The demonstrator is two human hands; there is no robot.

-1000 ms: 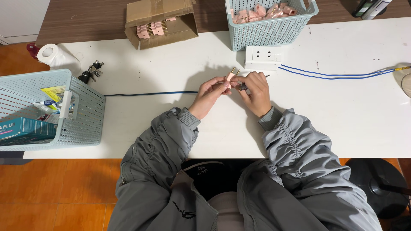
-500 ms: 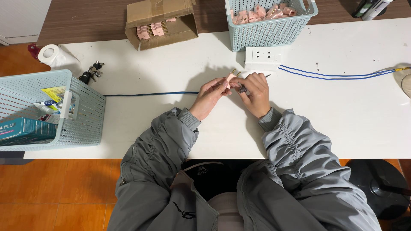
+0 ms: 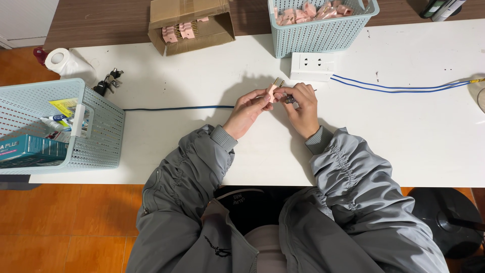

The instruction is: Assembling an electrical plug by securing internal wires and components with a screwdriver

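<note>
While the left hand [image 3: 248,108] pinches a pink plug [image 3: 273,91] by its body, prongs tilted up, the right hand [image 3: 302,105] closes on a small dark tool [image 3: 289,99] against it, above the white table [image 3: 404,136]. Just behind sits a white socket block [image 3: 313,66]; blue cable [image 3: 177,107] trails left, open tabletop right.

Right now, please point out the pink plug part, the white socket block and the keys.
pink plug part [image 3: 273,91], head view, its pink body
white socket block [image 3: 313,66], head view, top face
keys [image 3: 107,82], head view, middle of bunch
</note>
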